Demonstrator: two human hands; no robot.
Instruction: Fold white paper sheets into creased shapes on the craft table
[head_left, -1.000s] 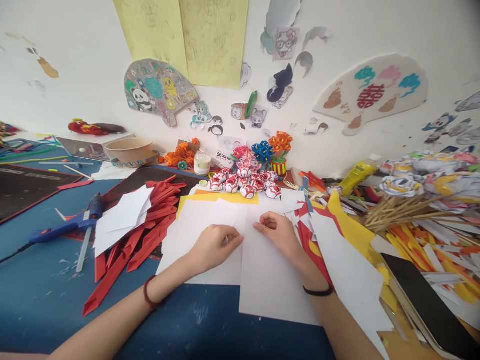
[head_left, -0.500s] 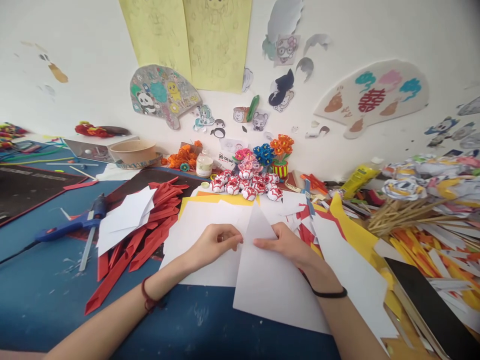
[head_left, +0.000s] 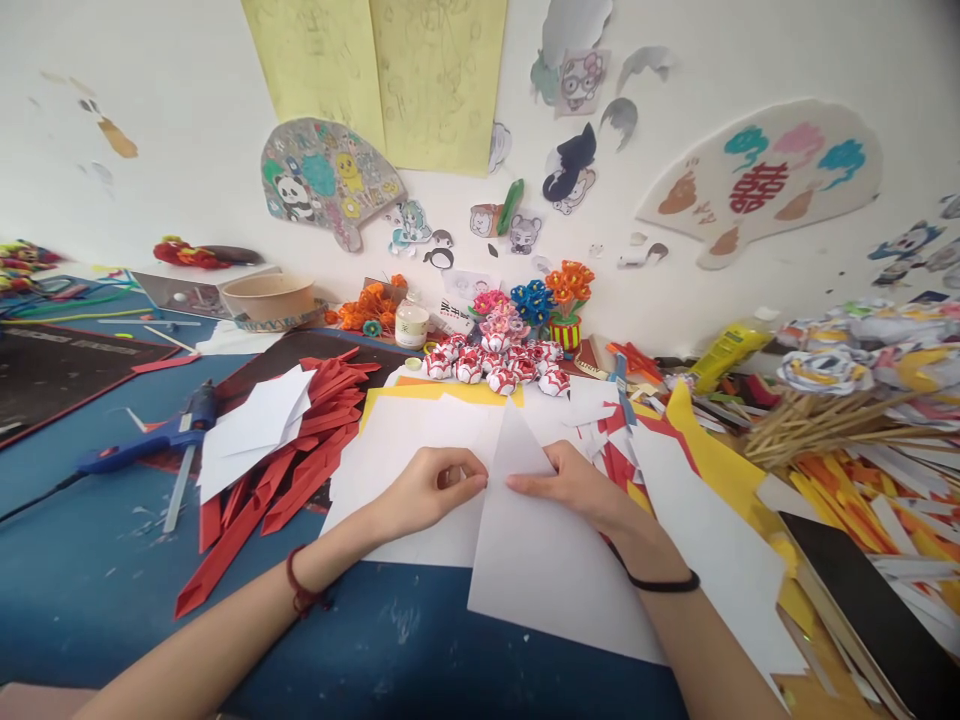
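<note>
**Two hands folding a white sheet on a cluttered craft surface**

At the centre of the frame, the left hand [head_left: 427, 490] and the right hand [head_left: 571, 485] meet over a white sheet [head_left: 547, 570]. The left fingers [head_left: 466, 478] are curled closed, pinching the sheet's left edge. The right fingers [head_left: 525, 485] lie flatter, tips pressed down on the paper just beside the left hand. Between the two hands a corner of the sheet stands up in a point, folded over. The sheet spreads from the hands toward the lower centre of the frame, lying partly on more white paper [head_left: 405, 450] and partly on the blue surface [head_left: 90, 590].

A dark red band [head_left: 300, 590] circles the left wrist and a black band [head_left: 664, 583] the right.

Left of the hands lies a heap of red paper strips [head_left: 300, 460] with small white squares [head_left: 251, 430] on top. Further left, a blue glue gun [head_left: 150, 440] rests on the surface. Above the hands, yellow paper [head_left: 442, 392] shows from under the white, and beyond it sits a cluster of red and white paper balls [head_left: 491, 365], then small paper flowers [head_left: 536, 300] in pink, blue and orange against the wall. A little bottle [head_left: 410, 325] and a paper bowl [head_left: 268, 297] stand to their left.

At the right of the frame are yellow and white scraps, a bundle of wooden sticks [head_left: 817, 425] and a black board [head_left: 870, 600]. The white wall [head_left: 165, 120] above carries yellow drawings and cartoon cut-outs.
</note>
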